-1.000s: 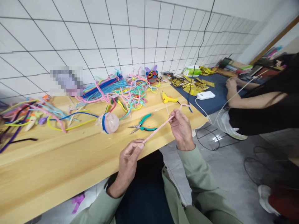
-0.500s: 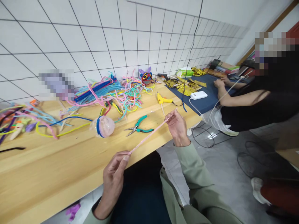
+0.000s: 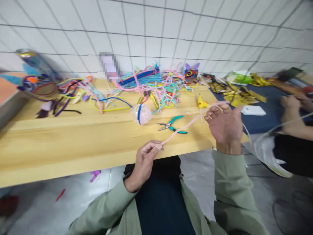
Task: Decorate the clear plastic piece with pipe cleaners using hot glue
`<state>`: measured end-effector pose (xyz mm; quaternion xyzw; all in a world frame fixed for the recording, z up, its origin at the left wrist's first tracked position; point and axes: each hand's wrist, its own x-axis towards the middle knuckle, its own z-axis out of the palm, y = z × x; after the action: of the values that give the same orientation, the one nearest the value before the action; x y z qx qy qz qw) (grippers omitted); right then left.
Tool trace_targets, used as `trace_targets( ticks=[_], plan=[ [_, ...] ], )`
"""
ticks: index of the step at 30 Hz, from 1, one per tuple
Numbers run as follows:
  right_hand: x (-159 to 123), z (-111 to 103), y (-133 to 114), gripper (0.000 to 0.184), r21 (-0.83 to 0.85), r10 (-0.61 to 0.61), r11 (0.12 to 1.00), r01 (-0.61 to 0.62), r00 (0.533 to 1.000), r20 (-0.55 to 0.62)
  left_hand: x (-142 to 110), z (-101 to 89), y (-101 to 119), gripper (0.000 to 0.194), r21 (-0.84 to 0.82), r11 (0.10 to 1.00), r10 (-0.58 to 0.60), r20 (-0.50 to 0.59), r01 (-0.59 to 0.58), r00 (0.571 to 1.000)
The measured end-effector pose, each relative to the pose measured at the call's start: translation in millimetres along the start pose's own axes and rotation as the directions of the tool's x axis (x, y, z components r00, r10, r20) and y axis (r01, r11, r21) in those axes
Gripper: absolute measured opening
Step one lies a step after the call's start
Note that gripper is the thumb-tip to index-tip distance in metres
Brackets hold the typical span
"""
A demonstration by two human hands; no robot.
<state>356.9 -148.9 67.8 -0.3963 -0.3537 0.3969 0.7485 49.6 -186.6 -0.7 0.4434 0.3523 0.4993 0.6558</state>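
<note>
We are reading 0 words or numbers here; any print on the blue can (image 3: pixel 37 62) and the green-and-white pack (image 3: pixel 241 78) is looking too blurry to us.

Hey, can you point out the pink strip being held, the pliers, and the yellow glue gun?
Pink strip (image 3: pixel 188 125), head view: partway along its visible length.
Pliers (image 3: pixel 168 125), head view: on the pivot.
Yellow glue gun (image 3: pixel 201 102), head view: on its body.
</note>
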Motion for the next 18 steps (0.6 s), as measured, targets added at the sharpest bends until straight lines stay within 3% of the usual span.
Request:
trace_targets(
  ticks=[4,6,9,13,18],
  plan=[
    [-46.8,36.3,38.4,0.074,-0.106,0.169,0.983,-0.151,0.969,0.182,14.3,19.7,8.0,0.033,-0.237,0.969,-0.086,-0.065,0.069,0.994],
    [-73.8,53.6,58.3,0.064,-0.195,0.301,0.947,-0.255,0.917,0.262,16.3,25.1,10.4,0.038,-0.289,0.951,-0.124,-0.022,0.112,0.992],
    [-89.8,68.9,73.1,0.044,-0.234,0.372,0.921,-0.312,0.882,0.289,16.3,27.3,14.4,0.044,-0.271,0.948,-0.159,0.052,0.168,0.986],
    [-76.0,68.4,72.9,0.025,-0.19,0.337,0.94,-0.284,0.865,0.371,17.9,23.3,23.4,0.048,-0.261,0.933,-0.235,0.083,0.249,0.968],
    [-67.6,60.3,72.6,0.016,-0.301,0.227,0.948,-0.106,0.887,0.403,20.0,20.4,32.0,0.049,-0.334,0.88,-0.332,0.076,0.338,0.94]
  ],
)
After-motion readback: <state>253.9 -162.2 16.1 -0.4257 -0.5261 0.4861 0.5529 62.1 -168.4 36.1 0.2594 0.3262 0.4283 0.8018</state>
